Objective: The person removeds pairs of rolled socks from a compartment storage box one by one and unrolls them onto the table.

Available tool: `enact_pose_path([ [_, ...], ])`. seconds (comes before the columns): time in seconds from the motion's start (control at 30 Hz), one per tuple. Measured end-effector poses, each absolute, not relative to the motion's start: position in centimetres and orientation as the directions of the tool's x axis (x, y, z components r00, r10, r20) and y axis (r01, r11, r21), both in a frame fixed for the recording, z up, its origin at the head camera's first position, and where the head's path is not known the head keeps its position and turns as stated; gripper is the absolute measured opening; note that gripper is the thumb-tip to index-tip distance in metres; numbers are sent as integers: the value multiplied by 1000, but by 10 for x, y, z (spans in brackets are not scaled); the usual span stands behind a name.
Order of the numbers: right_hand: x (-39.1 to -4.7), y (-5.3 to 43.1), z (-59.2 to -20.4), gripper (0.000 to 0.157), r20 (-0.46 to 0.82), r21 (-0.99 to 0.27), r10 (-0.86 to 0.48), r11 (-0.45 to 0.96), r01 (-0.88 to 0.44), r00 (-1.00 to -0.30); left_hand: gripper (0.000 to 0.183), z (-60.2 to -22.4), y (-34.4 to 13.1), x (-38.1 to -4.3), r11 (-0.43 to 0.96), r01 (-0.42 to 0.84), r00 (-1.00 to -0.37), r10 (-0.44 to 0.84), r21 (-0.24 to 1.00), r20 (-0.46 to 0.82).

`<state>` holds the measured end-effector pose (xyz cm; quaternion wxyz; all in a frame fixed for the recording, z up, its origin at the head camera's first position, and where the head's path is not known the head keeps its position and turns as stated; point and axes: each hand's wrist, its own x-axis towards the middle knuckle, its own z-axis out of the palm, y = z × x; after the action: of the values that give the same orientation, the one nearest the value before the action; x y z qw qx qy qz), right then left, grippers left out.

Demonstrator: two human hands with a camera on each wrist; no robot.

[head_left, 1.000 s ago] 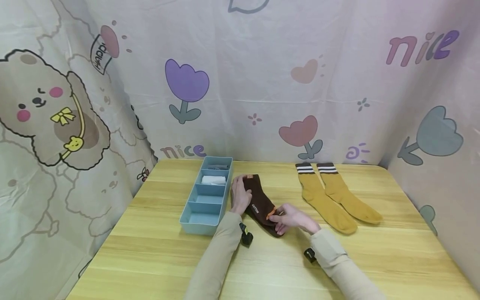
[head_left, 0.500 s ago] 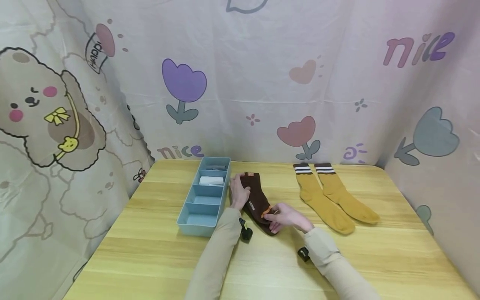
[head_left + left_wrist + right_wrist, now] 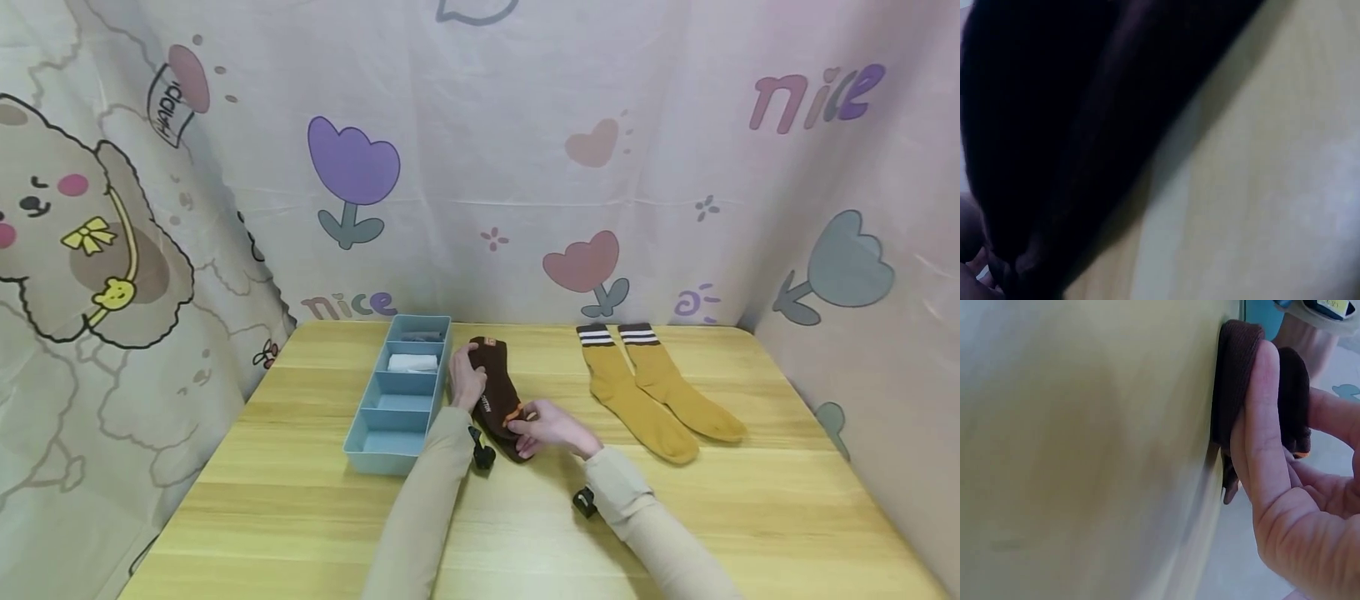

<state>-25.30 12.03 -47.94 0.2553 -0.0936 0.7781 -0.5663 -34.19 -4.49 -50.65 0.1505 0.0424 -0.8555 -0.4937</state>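
A dark brown sock with white lettering and an orange patch lies just right of the light-blue divided box. My left hand holds its left edge near the cuff, thumb lying over the fabric. At the toe end, my right hand pinches the sock beside the orange patch. The right wrist view shows the brown fabric in layers, with one finger laid along it and the thumb side opposite. Dark fabric fills much of the left wrist view, fingers barely showing at the lower left corner.
The box has several compartments; one holds a white folded item, another a grey one. Two mustard socks with striped cuffs lie flat on the wooden table at the right. A printed curtain hangs behind.
The head view has shifted, so the scene slides left. Both hands have moved the brown sock slightly away, and the right hand has brought its toe end leftward, nearer the box.
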Motion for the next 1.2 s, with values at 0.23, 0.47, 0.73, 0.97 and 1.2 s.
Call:
enact_pose_path([
  [0.23,-255,114,-480,19,-282,-937,-407,313,158,-869,52,-502,-46,-344,568,126,-953,-158,813,258],
  [0.47,-256,112,-477,20,-230,-954,-399,274,124,-888,59,-485,-47,-344,598,156,-967,-71,786,245],
  [0.73,-257,124,-472,28,-141,-977,-410,202,61,-901,62,-471,-42,-344,566,170,-970,-46,807,237],
  [0.97,-256,149,-474,26,-148,-972,-362,224,68,-920,62,-469,-30,-345,508,161,-979,-28,846,204],
  [1.2,-255,173,-476,25,-163,-958,-344,279,65,-925,63,-476,-17,-346,462,185,-981,36,868,190],
])
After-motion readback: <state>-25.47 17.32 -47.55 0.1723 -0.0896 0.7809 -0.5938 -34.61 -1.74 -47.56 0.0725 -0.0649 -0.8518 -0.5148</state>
